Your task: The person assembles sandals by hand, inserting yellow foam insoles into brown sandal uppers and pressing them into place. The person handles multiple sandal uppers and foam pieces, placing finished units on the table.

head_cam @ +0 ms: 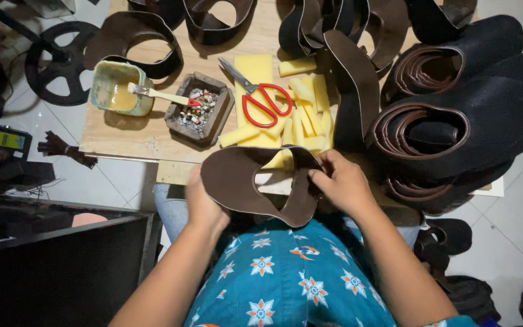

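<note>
Leather piece (237, 178) pinched between left hand (204, 203) and right hand (341, 181), spread flat, foam strips (304, 115) just beyond

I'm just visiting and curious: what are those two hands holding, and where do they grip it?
A brown U-shaped leather piece: left hand under its left side, right hand pinching its right edge.

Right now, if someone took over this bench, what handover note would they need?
Left hand holds the left edge of a brown leather shoe upper over the lap. Right hand pinches its right arm.
On the wooden board: yellow foam strips, red-handled scissors, a glue pot with a brush resting in it, a small full ashtray.
Stacked uppers lie to the right.
No foam or fresh glue is visible on the held upper.
</note>
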Demonstrator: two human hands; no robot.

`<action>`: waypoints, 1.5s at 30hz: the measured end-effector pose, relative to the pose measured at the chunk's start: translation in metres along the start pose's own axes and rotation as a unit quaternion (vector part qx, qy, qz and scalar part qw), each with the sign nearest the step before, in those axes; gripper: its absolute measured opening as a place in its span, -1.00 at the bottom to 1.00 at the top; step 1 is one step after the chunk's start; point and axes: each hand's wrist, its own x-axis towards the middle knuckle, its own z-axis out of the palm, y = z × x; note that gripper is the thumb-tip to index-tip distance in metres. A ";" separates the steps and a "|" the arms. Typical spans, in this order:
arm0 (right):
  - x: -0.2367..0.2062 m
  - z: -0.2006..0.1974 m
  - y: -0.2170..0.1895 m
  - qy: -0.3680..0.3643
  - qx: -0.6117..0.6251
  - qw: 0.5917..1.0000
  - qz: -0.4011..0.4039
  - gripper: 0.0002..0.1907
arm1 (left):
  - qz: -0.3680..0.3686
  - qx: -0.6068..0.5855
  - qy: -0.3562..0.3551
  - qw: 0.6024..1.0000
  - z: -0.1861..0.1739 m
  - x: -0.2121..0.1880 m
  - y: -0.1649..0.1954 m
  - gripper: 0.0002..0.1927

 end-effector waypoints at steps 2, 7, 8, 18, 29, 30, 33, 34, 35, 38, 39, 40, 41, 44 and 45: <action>-0.001 0.001 0.007 -0.003 -0.022 0.998 0.055 -0.65 | 0.168 0.112 0.027 0.979 0.005 -0.012 0.013 -0.87; -0.002 0.014 0.011 0.065 -0.049 0.994 -0.070 -0.64 | 0.481 0.436 -0.128 0.750 0.022 -0.066 0.031 -0.87; -0.003 0.016 0.010 0.076 -0.055 0.992 -0.087 -0.65 | 0.418 0.461 -0.192 0.759 0.027 -0.073 0.029 -0.88; -0.027 0.032 -0.012 0.104 -0.069 0.963 -0.238 -0.71 | 0.082 0.448 -0.336 0.824 0.052 -0.030 -0.022 -0.72; -0.021 0.022 -0.015 -0.019 0.073 0.988 -0.135 -0.62 | -0.007 0.298 -0.333 0.895 0.032 0.001 -0.056 -0.87; -0.019 0.022 -0.014 -0.012 0.070 0.988 -0.139 -0.63 | 0.008 0.311 -0.327 0.892 0.031 0.001 -0.055 -0.87; -0.016 0.022 -0.012 0.024 0.041 0.981 -0.188 -0.68 | 0.052 0.381 -0.335 0.860 0.032 -0.002 -0.050 -0.86; -0.015 0.022 -0.012 0.043 0.021 0.973 -0.227 -0.73 | 0.080 0.406 -0.338 0.845 0.033 -0.003 -0.048 -0.85; -0.015 0.022 -0.011 0.061 0.000 0.962 -0.267 -0.77 | 0.108 0.431 -0.340 0.829 0.034 -0.005 -0.046 -0.85; -0.016 0.025 -0.009 0.114 -0.112 0.944 -0.290 -0.81 | 0.144 0.481 -0.327 0.801 0.038 -0.009 -0.043 -0.83; -0.016 0.027 -0.008 0.122 -0.127 0.939 -0.295 -0.79 | 0.148 0.493 -0.319 0.796 0.039 -0.010 -0.042 -0.82; -0.016 0.030 -0.008 0.129 -0.141 0.934 -0.301 -0.77 | 0.164 0.498 -0.321 0.788 0.040 -0.010 -0.043 -0.82; -0.016 0.032 -0.008 0.137 -0.156 0.929 -0.306 -0.75 | 0.180 0.504 -0.323 0.781 0.042 -0.011 -0.043 -0.82; -0.012 0.037 -0.009 0.147 -0.187 0.923 -0.302 -0.71 | 0.163 0.499 -0.309 0.793 0.045 -0.009 -0.047 -0.82; -0.012 0.037 -0.010 0.153 -0.182 0.923 -0.303 -0.72 | 0.147 0.493 -0.302 0.802 0.046 -0.008 -0.048 -0.82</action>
